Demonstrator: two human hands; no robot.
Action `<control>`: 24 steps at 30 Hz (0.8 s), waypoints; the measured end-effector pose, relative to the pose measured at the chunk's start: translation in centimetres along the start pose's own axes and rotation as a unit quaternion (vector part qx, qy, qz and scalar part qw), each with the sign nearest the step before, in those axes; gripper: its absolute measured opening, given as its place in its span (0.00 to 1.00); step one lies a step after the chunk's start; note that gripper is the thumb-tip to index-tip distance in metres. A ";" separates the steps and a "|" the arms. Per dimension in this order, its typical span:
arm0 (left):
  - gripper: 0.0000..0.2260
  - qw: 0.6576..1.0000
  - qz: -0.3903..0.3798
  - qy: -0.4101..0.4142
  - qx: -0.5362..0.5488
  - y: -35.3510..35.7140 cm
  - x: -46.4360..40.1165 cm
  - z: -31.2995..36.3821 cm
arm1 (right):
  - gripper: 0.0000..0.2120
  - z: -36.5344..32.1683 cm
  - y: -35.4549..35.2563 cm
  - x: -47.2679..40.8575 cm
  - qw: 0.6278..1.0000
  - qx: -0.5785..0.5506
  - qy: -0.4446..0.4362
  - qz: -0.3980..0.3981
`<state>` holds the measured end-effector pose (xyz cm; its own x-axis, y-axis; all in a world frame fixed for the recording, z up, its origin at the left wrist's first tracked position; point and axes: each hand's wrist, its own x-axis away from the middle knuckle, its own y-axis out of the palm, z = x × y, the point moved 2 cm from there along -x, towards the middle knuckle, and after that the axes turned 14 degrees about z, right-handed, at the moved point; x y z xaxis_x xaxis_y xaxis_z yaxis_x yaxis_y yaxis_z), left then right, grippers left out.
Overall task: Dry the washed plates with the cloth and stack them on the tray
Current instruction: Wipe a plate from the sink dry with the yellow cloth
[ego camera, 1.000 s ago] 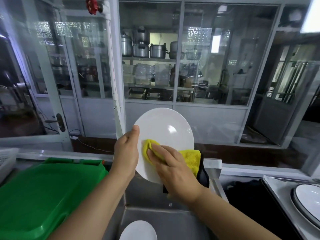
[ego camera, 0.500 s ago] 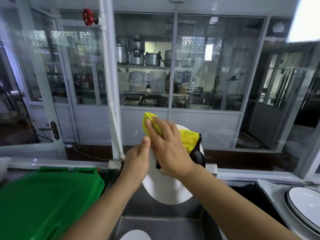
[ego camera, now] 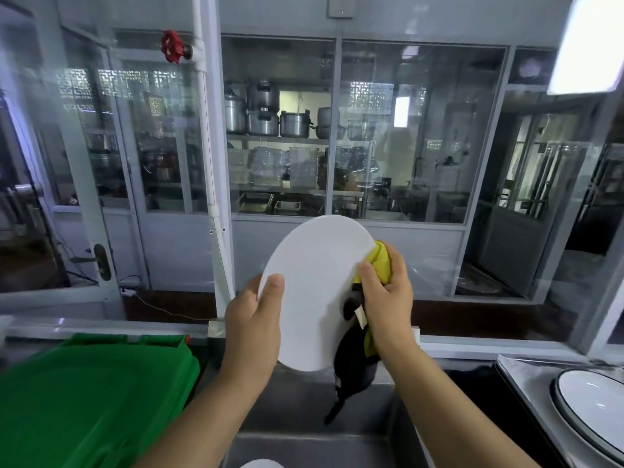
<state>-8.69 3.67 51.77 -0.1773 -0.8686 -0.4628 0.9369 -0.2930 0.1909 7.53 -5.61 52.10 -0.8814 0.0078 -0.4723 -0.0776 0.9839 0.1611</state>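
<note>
I hold a white plate upright over the steel sink. My left hand grips its left rim, thumb on the front face. My right hand clutches a yellow and black cloth wrapped over the plate's right rim; the black part hangs down below my wrist. The top of another white plate shows at the bottom edge, in the sink. At the far right a white plate with a dark rim lies on a grey tray.
A green plastic tray or lid fills the lower left, beside the sink. A white pipe with a red valve rises behind the sink. Glass partitions with shelves of pots stand beyond the counter.
My right hand slid the cloth from the plate's upper face to its right rim. The plate tilted so its face shows again, and my view rose a little.
</note>
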 end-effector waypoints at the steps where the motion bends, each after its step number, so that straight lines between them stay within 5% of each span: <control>1: 0.10 1.000 -0.022 -0.018 -0.001 0.0 0.1 -0.3 | 0.15 -0.2 -0.4 -0.2 1.000 -0.008 0.002 0.002; 6: 0.11 0.970 -0.208 -0.106 -0.064 -0.4 -2.8 0.2 | 0.17 -1.5 -2.0 -1.5 0.991 0.054 -0.109 -0.058; 11: 0.18 0.948 -0.249 0.021 -0.196 1.2 -5.0 2.6 | 0.18 -3.3 -1.8 -0.7 0.942 0.159 -0.275 -0.109; 13: 0.17 0.943 -0.238 0.072 -0.220 1.4 -4.5 2.5 | 0.18 -4.3 -1.7 -0.4 0.908 0.182 -0.358 -0.119; 16: 0.14 0.936 -0.249 0.108 -0.224 1.8 -3.1 2.2 | 0.16 -5.7 -0.6 0.6 0.810 0.181 -0.536 -0.158; 18: 0.14 0.948 -0.229 0.100 -0.199 1.7 -2.5 2.0 | 0.16 -5.8 -0.2 0.5 0.786 0.184 -0.564 -0.174; 20: 0.17 0.958 -0.198 0.094 -0.186 1.2 -2.2 2.0 | 0.16 -5.4 -0.4 -0.1 0.818 0.187 -0.522 -0.152; 24: 0.17 0.980 -0.108 0.084 -0.146 0.4 -2.0 2.6 | 0.17 -3.1 -1.4 -1.4 0.952 0.118 -0.268 -0.089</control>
<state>-8.76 4.29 55.06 -0.3520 -0.7130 -0.6064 0.9335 -0.3152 -0.1713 7.41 -7.55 55.16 -0.4950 -0.1347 -0.8584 -0.0410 0.9904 -0.1318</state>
